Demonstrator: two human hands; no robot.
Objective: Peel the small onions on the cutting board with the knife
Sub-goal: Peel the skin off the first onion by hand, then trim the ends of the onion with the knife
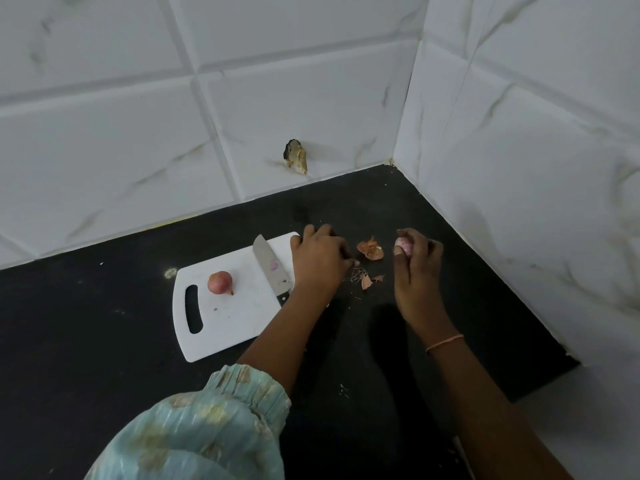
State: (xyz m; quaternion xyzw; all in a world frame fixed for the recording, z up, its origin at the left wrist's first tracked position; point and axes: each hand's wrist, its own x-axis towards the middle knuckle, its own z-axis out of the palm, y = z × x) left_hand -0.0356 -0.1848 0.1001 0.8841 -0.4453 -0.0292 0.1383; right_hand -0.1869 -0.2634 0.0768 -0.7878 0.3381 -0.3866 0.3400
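A white cutting board (225,317) lies on the black counter. One unpeeled small onion (219,282) sits on it near the handle slot. The knife (270,268) lies on the board's right side, blade pointing away, a pink scrap on the blade. My left hand (320,259) hovers over the board's right edge, palm down with fingers curled; what it holds is hidden. My right hand (415,268) grips a peeled pale pink onion (403,244) above the counter, right of the board. Onion skins (371,250) lie between the hands.
The black counter (104,341) ends in a corner of white tiled walls (519,168) at the back and right. A brown patch of damage (296,156) marks the back wall. More skin bits (367,280) lie on the counter by the board.
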